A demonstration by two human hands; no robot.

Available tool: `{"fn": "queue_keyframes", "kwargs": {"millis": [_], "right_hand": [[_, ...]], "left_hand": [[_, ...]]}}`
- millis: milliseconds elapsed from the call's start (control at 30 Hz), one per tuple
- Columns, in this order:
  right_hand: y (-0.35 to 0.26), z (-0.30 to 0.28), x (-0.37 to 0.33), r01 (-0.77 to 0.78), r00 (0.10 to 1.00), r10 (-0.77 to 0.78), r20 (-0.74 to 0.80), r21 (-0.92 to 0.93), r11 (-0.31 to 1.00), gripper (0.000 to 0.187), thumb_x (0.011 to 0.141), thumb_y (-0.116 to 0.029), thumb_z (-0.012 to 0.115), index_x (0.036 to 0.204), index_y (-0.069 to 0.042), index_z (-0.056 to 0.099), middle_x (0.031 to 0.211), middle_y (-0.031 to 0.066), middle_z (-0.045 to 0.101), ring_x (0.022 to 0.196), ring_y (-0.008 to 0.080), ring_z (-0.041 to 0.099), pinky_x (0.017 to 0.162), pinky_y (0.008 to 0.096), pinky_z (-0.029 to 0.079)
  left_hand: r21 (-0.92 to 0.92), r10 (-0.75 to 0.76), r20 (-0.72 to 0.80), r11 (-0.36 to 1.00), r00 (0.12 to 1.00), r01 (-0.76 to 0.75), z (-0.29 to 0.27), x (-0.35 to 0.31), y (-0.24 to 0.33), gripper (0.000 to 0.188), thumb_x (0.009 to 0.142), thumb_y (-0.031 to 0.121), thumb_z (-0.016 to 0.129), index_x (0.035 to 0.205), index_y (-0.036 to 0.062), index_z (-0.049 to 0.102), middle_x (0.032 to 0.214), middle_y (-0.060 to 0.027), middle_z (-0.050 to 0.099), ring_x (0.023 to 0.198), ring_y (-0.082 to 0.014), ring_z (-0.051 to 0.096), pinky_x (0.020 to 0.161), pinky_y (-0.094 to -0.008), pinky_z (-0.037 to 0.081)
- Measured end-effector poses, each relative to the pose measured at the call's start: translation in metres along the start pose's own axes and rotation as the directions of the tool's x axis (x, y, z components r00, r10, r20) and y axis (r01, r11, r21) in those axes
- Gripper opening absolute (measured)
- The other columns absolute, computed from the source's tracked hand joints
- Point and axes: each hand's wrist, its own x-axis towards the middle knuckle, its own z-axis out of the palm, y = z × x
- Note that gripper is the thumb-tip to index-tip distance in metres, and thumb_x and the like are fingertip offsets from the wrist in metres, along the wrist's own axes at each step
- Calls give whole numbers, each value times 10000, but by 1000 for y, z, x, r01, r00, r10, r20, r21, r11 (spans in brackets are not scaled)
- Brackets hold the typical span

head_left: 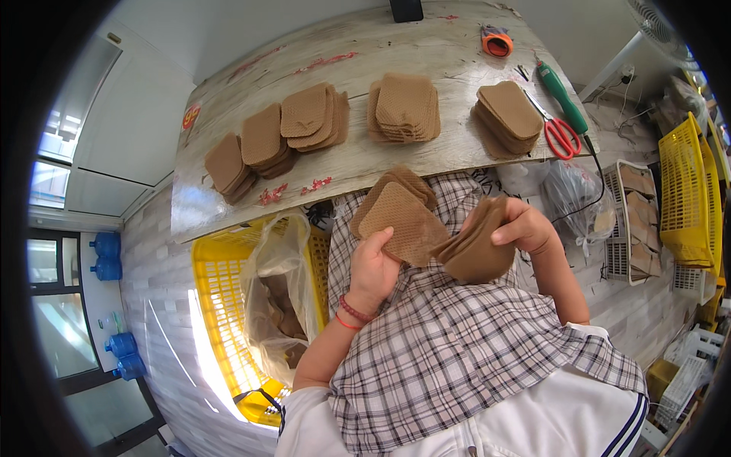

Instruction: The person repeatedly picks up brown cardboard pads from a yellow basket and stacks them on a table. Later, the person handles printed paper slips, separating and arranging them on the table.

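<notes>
My left hand (pixel 372 268) is closed on a few brown mesh fabric pieces (pixel 403 221), its thumb lying over the top one. They are flat with rounded corners and fan apart above my lap. My right hand (pixel 528 227) grips a thicker bundle of similar brown pieces (pixel 481 247), bent and tilted, its lower end against the left hand's pieces. Beyond my hands, more stacks of the same kind stand on the table: one at the middle (pixel 405 108), one at the right (pixel 509 116), and several at the left (pixel 308 113).
On the table (pixel 343 183) lie red-handled scissors (pixel 562 139), a green corded tool (pixel 562 95) and an orange tape roll (pixel 497 42). A yellow basket (pixel 217 305) with a plastic bag (pixel 278 282) of brown pieces stands at my left. Yellow crates (pixel 685 194) stand at the right.
</notes>
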Motion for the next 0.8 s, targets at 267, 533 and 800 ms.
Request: {"fn": "queue_keyframes", "kwargs": {"millis": [267, 533, 800], "right_hand": [[33, 50, 39, 62, 935, 1, -355, 164, 984, 411, 839, -52, 665, 1236, 1, 573, 1150, 76, 646, 1065, 145, 586, 970, 302, 434], [75, 49, 34, 330, 726, -121, -677, 189, 925, 413, 885, -50, 637, 1277, -8, 511, 1233, 79, 599, 1127, 170, 560, 1009, 331, 417], [92, 25, 11, 397, 719, 22, -695, 436, 808, 500, 863, -133, 696, 1302, -15, 488, 1262, 67, 582, 1179, 204, 535, 1042, 353, 389]], "left_hand": [[60, -23, -41, 998, 999, 26, 26, 15, 17, 341, 993, 151, 490, 1279, -34, 511, 1226, -110, 596, 1120, -193, 578, 976, -317, 454], [982, 543, 55, 123, 838, -144, -24, 39, 42, 453, 741, 149, 786, 1118, 45, 559, 1065, -125, 588, 1016, -309, 526, 899, -399, 438], [990, 329, 23, -141, 944, 25, -24, 65, 19, 472, 724, 168, 799, 1095, 3, 558, 972, -114, 643, 964, -282, 567, 854, -391, 453]]}}
